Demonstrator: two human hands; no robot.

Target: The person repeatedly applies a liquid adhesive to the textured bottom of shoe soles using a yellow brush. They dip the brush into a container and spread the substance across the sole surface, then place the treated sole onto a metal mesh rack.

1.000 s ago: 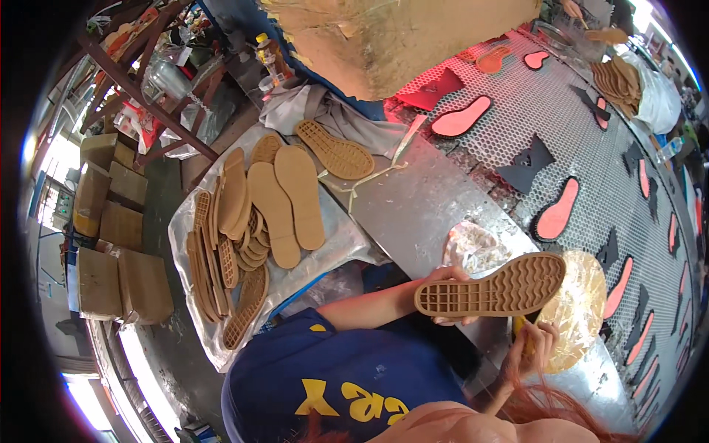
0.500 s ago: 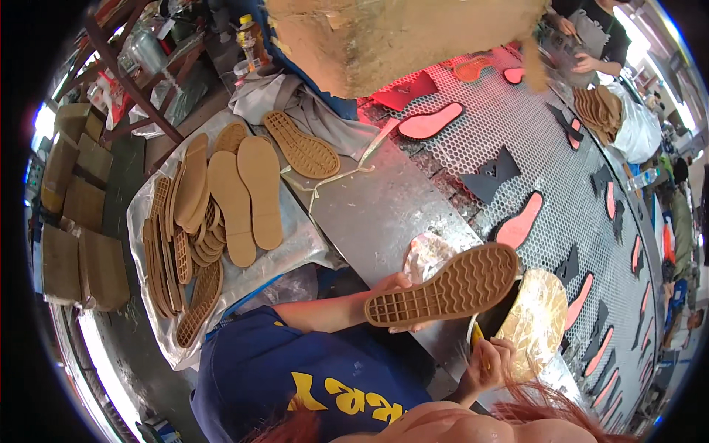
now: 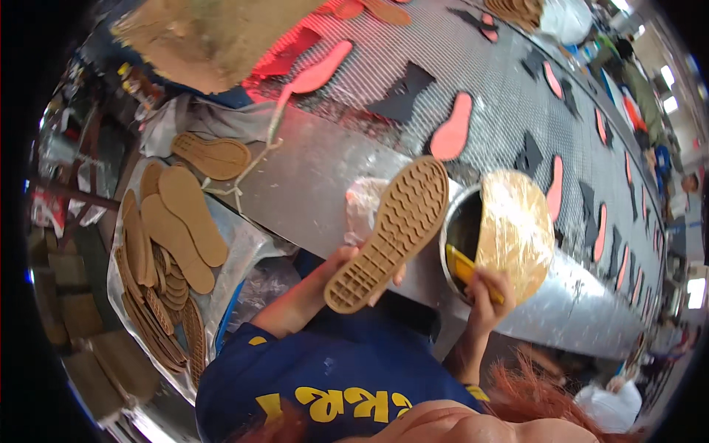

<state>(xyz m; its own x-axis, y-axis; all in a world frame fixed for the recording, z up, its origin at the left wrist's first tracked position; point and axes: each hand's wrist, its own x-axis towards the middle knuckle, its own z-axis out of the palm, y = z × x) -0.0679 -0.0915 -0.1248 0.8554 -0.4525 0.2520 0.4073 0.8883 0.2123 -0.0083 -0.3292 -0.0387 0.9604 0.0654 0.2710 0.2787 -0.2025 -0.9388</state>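
Note:
My left hand is closed round a tan rubber shoe sole and holds it tilted, its wavy and gridded tread showing. Thumb and fingers grip the sole's edges; its other face is hidden. My right hand is closed on a yellow-handled tool at the mouth of a round metal pot. The tool's far end is not clear against the dark inside. A tan board wrapped in shiny clear film covers the pot's right part. Crumpled clear plastic lies behind the held sole.
A pile of tan soles lies on plastic sheeting at the left, and one sole rests near a grey cloth. Beyond the metal table edge, a mesh conveyor carries pink insole-shaped pieces and black pieces.
My head view has turned, so the scene sits differently. The held sole is tilted more steeply and is farther from the pot, whose mouth shows more. Both hands keep their holds.

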